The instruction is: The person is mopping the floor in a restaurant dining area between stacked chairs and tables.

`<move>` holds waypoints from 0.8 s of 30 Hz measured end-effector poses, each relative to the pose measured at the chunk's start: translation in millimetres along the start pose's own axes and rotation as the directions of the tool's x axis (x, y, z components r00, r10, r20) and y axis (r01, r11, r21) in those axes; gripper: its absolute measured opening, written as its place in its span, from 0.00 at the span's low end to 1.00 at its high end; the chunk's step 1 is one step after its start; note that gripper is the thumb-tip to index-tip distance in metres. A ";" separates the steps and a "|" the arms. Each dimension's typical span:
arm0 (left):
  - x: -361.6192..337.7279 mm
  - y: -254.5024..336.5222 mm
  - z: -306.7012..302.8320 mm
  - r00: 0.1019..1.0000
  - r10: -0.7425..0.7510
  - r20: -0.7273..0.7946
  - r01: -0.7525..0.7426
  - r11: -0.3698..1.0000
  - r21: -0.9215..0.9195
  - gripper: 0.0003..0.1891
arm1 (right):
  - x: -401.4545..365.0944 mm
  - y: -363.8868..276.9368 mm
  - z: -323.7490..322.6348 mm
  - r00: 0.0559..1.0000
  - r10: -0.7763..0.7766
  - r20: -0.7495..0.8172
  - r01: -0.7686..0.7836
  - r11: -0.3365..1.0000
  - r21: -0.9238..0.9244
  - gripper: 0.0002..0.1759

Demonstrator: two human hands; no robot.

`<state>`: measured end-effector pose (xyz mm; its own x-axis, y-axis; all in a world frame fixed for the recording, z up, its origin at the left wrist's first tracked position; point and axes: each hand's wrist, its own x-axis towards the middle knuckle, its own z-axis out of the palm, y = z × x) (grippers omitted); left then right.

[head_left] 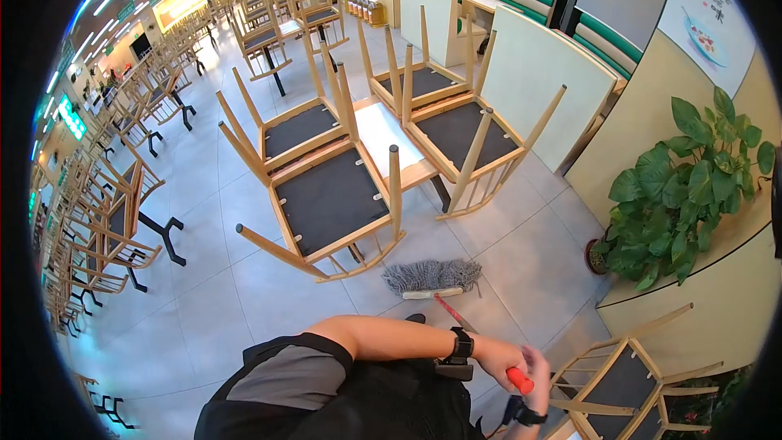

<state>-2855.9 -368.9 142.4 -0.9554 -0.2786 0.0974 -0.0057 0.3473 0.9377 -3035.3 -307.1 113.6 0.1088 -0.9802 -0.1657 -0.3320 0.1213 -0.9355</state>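
One grey string mop [432, 276] rests with its shaggy head on the tiled floor [204, 277], in front of the person and near the closest of the upturned chairs [334, 198]. A pale bar [430, 294] runs along the near edge of the mop head; from it a red handle [450, 310] extends toward the person and passes behind the left forearm. The left hand [498, 360] is closed around the upper handle, fingers curled in, with the red end cap [519, 379] projecting from the grip. The right hand [538, 383] is positioned beside the cap, partly blurred, fingers bent; from where I stand I cannot tell whether they grip the handle. A dark watch [462, 346] is fitted to the left wrist, a dark band [529, 415] to the right. Beyond the mop, four chairs are stacked seat-down on a table [383, 134] with a white top. To the person's right, a leafy plant [692, 179] stands in a pot [597, 257] against a panelled wall; a pale partition [542, 81] borders green-and-cream benches [521, 4]. Bottles [364, 10] stand farther back.
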 end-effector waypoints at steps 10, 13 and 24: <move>51.3 -35.0 52.8 0.956 -0.042 0.291 0.045 0.999 -0.003 0.18 | -94.7 -79.5 -32.6 0.912 0.251 -0.324 -0.158 0.945 0.287 0.31; 63.3 -58.1 78.5 0.930 -0.060 0.363 0.049 0.998 0.039 0.19 | -106.5 -68.1 -21.7 0.940 0.216 -0.265 -0.205 0.976 0.071 0.27; 57.3 -130.5 114.9 0.775 -0.207 0.597 0.114 0.975 0.191 0.21 | -133.9 -37.3 -7.8 0.579 0.423 -0.697 -0.805 0.432 -0.406 0.22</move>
<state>-2943.8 -327.3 -12.7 -0.9154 0.2467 -0.3179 -0.1705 0.4778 0.8618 -3044.7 -181.6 173.2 -0.7307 -0.6253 -0.2742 -0.6117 0.7779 -0.1437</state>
